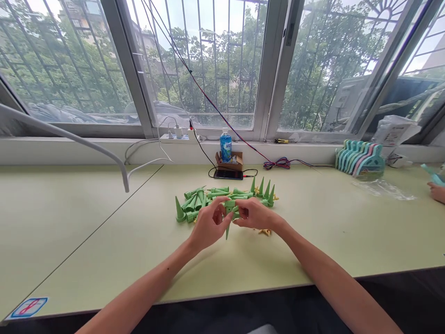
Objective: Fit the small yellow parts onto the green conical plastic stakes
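My left hand (pixel 209 223) is closed on a green plastic spike (pixel 228 223), which points down with its wider collar at the top. My right hand (pixel 255 213) meets it from the other side, fingers pinched together close to the collar. What those fingertips grip is too small and partly hidden to name. Just behind my hands lies a heap of similar green spikes (pixel 198 202), some on their sides. Several stand point up at the right end, such as one green spike (pixel 271 196). Small yellow pieces (pixel 265 232) lie on the table by my right wrist.
A blue bottle (pixel 225 147) in a small cardboard box (pixel 237 166) and a phone (pixel 228 174) with cables stand behind the heap. Teal and pink packaged items (pixel 361 160) are at right, near another person's hand (pixel 436 191). A white curved tube (pixel 86 146) hangs at left.
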`<control>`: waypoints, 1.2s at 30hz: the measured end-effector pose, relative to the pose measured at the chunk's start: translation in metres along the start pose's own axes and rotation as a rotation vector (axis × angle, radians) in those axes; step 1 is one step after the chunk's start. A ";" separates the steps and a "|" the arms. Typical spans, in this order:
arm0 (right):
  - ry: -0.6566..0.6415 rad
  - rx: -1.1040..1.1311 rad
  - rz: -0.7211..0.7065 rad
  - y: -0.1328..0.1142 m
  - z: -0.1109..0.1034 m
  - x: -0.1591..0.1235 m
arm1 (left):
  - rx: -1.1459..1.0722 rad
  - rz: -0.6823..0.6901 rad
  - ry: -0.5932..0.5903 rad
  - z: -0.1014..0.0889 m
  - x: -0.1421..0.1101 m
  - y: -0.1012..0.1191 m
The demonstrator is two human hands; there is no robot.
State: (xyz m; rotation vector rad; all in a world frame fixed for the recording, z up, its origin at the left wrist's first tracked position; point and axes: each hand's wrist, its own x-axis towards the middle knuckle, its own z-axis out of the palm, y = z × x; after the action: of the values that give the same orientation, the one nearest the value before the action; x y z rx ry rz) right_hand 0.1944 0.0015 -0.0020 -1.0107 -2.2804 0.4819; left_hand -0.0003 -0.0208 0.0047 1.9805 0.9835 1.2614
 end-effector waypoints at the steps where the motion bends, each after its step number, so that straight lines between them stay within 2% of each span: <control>1: 0.001 0.011 -0.008 0.000 0.001 0.000 | -0.012 0.004 0.006 0.000 0.000 0.001; 8: -0.027 0.080 -0.041 -0.004 0.005 0.000 | -0.003 0.072 0.029 -0.002 -0.002 0.001; 19: -0.131 -0.020 -0.009 -0.005 0.002 -0.001 | 0.016 0.100 0.024 -0.001 -0.002 0.003; 31: -0.153 -0.116 0.035 0.000 -0.004 -0.001 | 0.044 0.174 0.009 -0.001 0.000 -0.007; 36: -0.112 -0.158 0.071 0.002 -0.010 0.000 | 0.052 0.190 0.009 -0.001 0.000 -0.009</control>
State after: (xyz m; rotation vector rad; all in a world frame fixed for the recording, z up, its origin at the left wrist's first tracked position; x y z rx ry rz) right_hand 0.2018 0.0034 0.0042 -1.1724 -2.4193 0.4020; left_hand -0.0032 -0.0161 -0.0019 2.1518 0.8565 1.3582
